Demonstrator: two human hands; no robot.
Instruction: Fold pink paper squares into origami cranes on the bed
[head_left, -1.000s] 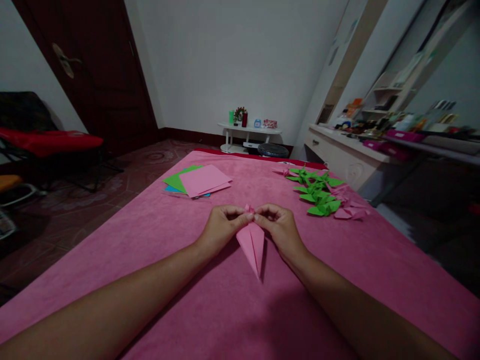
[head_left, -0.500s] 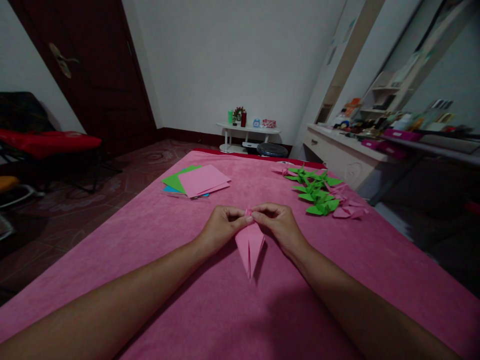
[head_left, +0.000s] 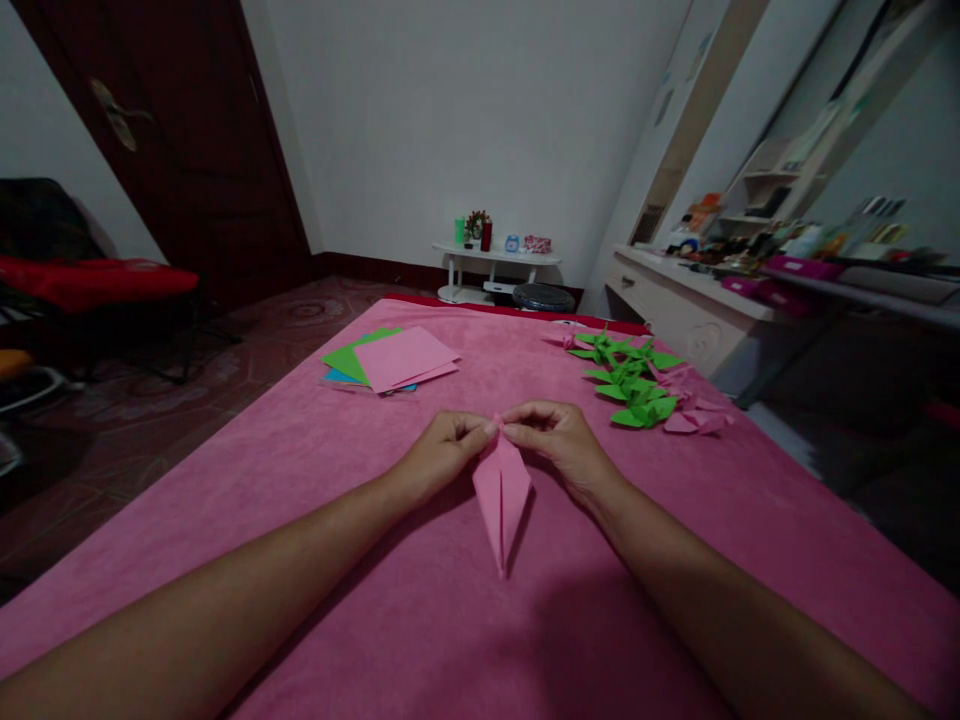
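Pink cloth (head_left: pixel 300 460) spreads beneath my left hand (head_left: pixel 448 448) and right hand (head_left: pixel 561 442), both pinching the far end of one folded pink paper (head_left: pixel 512 490).

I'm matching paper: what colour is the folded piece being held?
Pink: the folded paper, in the head view.

The folded pink paper (head_left: pixel 502 492) is a slim kite shape, its narrow far end pinched at the fingertips of the left hand (head_left: pixel 448 448) and right hand (head_left: pixel 561 445), a small tip showing just past them. Nearer than the grip, it broadens to two side corners, then tapers to a sharp point, a dark slit running lengthwise down its middle.
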